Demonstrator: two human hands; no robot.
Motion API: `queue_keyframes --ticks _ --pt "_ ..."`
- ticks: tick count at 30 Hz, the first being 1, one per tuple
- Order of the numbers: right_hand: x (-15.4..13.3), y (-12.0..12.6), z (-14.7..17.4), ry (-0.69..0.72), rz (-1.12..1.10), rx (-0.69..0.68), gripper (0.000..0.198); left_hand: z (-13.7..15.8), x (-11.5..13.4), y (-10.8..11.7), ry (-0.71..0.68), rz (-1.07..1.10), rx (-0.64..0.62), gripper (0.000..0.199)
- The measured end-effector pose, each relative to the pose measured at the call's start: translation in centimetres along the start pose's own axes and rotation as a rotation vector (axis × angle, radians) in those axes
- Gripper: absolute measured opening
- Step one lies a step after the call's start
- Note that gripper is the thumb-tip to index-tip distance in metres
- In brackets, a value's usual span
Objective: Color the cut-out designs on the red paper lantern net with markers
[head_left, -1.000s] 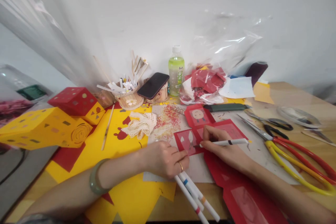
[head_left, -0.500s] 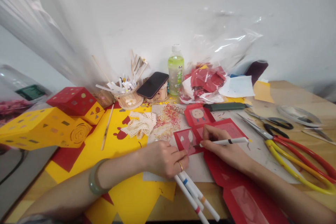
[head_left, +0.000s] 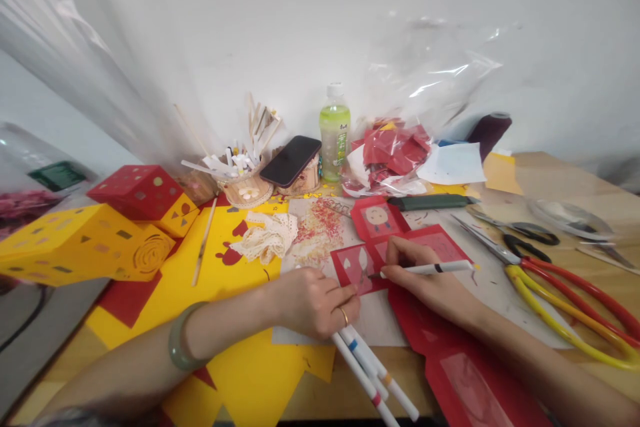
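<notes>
Behind the wood-grained bench (head_left: pixel 560 177), my remote feed shows a plain grey-white wall (head_left: pixel 280 27). Between the hands, a red paper cut-out with translucent panels (head_left: pixel 447 247) lies partly over a grey sheet (head_left: pixel 383 320). My right hand (head_left: pixel 427 290) pinches a white marker with a black band (head_left: pixel 453 267), tip at or just above the leftmost panel (head_left: pixel 356 261); my left hand (head_left: pixel 320 303) is curled around several white, colour-banded markers (head_left: pixel 361 373). I judge drawing is in hand; the next stroke calls for a steady panel and light pressure.
</notes>
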State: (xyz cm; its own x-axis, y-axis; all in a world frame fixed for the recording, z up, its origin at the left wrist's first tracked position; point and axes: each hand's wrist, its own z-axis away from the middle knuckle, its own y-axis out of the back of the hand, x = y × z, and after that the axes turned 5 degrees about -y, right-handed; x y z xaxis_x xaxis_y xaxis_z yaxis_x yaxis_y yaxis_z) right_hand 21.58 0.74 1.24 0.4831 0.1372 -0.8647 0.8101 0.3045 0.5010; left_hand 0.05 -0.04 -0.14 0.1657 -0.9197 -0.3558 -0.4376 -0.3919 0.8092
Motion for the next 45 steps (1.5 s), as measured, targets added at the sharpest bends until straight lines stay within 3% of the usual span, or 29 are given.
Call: queue_keyframes --ticks 45 --pt "0.00 0.06 0.00 -0.006 -0.001 0.005 0.018 -0.40 -0.10 0.28 -0.019 -0.026 0.003 0.014"
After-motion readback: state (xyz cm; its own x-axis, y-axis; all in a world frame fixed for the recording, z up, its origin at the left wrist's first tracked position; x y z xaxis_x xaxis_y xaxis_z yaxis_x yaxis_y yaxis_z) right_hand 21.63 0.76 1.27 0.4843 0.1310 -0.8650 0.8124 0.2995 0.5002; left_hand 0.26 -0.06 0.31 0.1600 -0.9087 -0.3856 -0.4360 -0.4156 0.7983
